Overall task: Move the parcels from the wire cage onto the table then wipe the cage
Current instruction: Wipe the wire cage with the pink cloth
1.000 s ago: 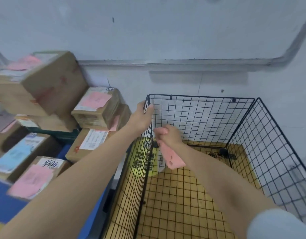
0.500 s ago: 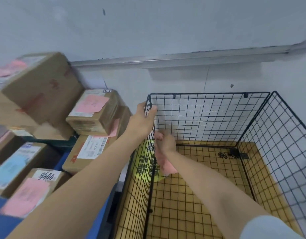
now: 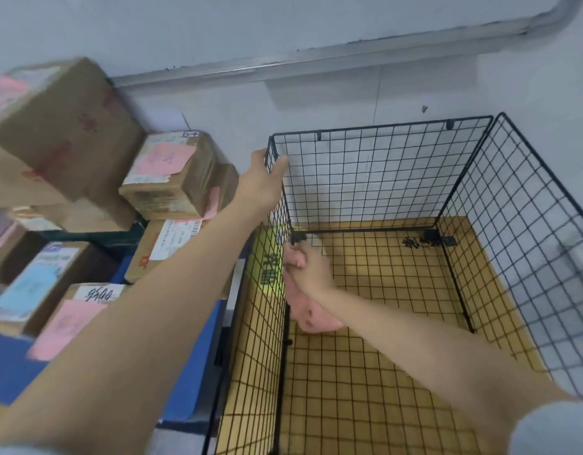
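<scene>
Your L hand point(image 3: 262, 182) grips the wire cage point(image 3: 382, 126) at its top far-left corner; R hand point(image 3: 311, 269) clenches pink cloth point(image 3: 313, 315) low on left wall. The parcels point(image 3: 172, 178) sit on bench point(image 3: 191, 372). Risk: cloth snags wire, you yank, panel pops loose.

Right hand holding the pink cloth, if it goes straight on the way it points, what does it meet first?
Probably the wire cage, at its left panel near the far corner. The right hand, gripping the pink cloth, looks close to it, though depth is unclear.

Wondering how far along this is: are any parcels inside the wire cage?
No, the cage holds only the right hand and its pink cloth.
</scene>
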`<control>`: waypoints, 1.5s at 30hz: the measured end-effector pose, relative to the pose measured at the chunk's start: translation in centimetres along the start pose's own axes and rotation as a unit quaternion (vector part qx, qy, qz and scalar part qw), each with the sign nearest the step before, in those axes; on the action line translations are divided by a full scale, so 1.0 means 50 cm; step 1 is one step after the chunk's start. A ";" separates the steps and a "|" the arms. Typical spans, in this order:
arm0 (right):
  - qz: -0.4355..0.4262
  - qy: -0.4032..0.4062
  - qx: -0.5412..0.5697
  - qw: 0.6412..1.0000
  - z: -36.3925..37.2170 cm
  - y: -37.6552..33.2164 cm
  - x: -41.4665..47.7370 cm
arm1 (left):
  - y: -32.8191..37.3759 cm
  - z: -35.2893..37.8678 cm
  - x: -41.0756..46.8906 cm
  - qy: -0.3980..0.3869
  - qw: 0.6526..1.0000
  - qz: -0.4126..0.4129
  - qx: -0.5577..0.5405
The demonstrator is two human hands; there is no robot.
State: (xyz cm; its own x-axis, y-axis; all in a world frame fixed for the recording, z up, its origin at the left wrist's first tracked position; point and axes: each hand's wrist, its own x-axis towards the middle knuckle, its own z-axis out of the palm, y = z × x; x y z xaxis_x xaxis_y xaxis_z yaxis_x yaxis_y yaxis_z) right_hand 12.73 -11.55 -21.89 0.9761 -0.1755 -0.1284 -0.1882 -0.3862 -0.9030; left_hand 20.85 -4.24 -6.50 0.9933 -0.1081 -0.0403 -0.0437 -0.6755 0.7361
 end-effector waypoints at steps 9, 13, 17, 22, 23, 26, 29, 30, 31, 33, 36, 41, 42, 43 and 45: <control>0.005 -0.118 -0.037 0.992 -0.002 0.009 -0.197 | 0.001 -0.001 0.002 0.001 1.000 -0.011 -0.017; 0.020 -0.202 -0.035 0.979 0.018 0.033 -0.300 | 0.013 -0.004 -0.008 0.007 1.000 -0.004 0.005; 0.019 -0.273 -0.067 0.960 0.027 0.043 -0.384 | 0.016 -0.007 -0.011 0.003 1.000 -0.005 0.003; 0.029 -0.299 -0.072 0.951 0.025 0.051 -0.430 | 0.013 -0.006 -0.005 0.001 1.000 -0.005 0.013; 0.029 -0.311 -0.068 0.947 0.022 0.049 -0.432 | 0.014 -0.005 -0.005 0.001 1.000 -0.003 0.023; 0.026 -0.353 -0.090 0.931 0.027 0.043 -0.449 | 0.015 -0.005 -0.004 -0.003 0.999 0.005 0.043; 0.031 -0.385 -0.084 0.919 0.026 0.043 -0.471 | 0.013 -0.007 -0.005 -0.003 0.999 0.013 0.039; 0.028 -0.418 -0.093 0.904 0.027 0.045 -0.482 | 0.011 -0.006 -0.007 -0.004 0.999 0.016 0.036; 0.024 -0.456 -0.097 0.884 0.029 0.047 -0.494 | 0.011 -0.005 -0.009 -0.003 0.999 0.018 0.033; 0.018 -0.508 -0.097 0.856 0.036 0.052 -0.514 | 0.009 -0.004 -0.010 0.000 0.999 0.022 0.033; 0.004 -0.518 -0.106 0.849 0.037 0.052 -0.509 | 0.010 -0.008 -0.009 -0.004 0.999 0.017 0.027; 0.037 -0.506 -0.104 0.856 0.015 0.069 -0.447 | 0.009 -0.010 -0.014 -0.011 1.000 -0.003 0.008; 0.048 -0.490 -0.099 0.865 0.008 0.071 -0.426 | 0.008 -0.010 -0.014 -0.012 1.000 -0.006 0.006; 0.066 -0.475 -0.082 0.874 0.001 0.071 -0.404 | 0.009 -0.010 -0.015 -0.016 1.000 -0.007 0.006; 0.134 -0.444 -0.005 0.886 -0.016 0.053 -0.355 | 0.009 -0.006 -0.016 -0.031 0.999 -0.011 0.024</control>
State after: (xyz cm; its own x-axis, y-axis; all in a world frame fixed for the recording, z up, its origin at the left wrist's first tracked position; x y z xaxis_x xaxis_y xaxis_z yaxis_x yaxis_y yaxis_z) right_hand -5.17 -10.21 -21.66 0.5963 0.5181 -0.6131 -0.4220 -0.4474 -0.7885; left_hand 20.08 -4.26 -5.93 0.9855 -0.1376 -0.0995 -0.0286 -0.7119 0.7017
